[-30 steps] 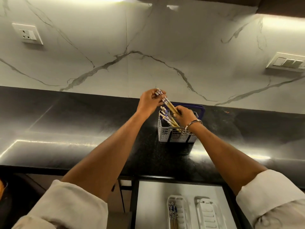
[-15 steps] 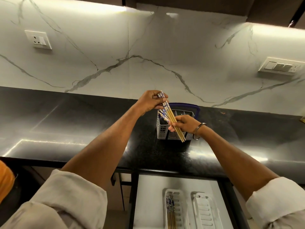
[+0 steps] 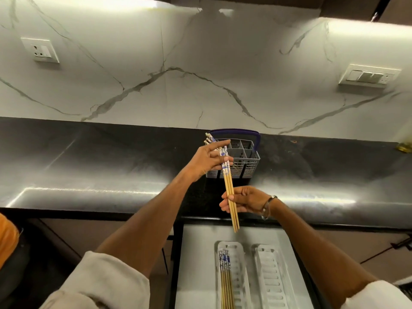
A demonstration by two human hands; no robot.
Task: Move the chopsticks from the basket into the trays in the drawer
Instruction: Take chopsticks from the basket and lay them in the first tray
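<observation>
A: Head view, only one we have. Our right hand (image 3: pixel 245 200) pinches a bundle of chopsticks (image 3: pixel 230 197) partway down the shafts, grip closed round them, tips hanging over the front edge of the table (image 3: pixel 89 175) toward the open drawer (image 3: pixel 196 264).

B: Left hand (image 3: pixel 207 160)?

A: It holds a second bunch of chopsticks (image 3: pixel 209 140), patterned ends sticking out past the fingers, just in front of the grey cutlery basket (image 3: pixel 245 161). Its fingertips also touch the patterned tops of the right-hand bundle. How tight that grip is, we can't tell; the fingers look half extended.

B: Basket contents?

A: Nearly empty as far as we can see; a thing or two may remain low inside, too dim to call.

B: Trays?

A: Left tray (image 3: pixel 242 275) already has chopsticks lying lengthwise, patterned ends away from us. Right tray (image 3: pixel 274 282) shows only its slots.

B: So how do we do this well?

A: We'd let the left fingers off the bundle first, level it parallel to a tray, lower it in before we loosen the pinch. Thin and smooth, they'll probably roll or fan out if dropped.
</observation>
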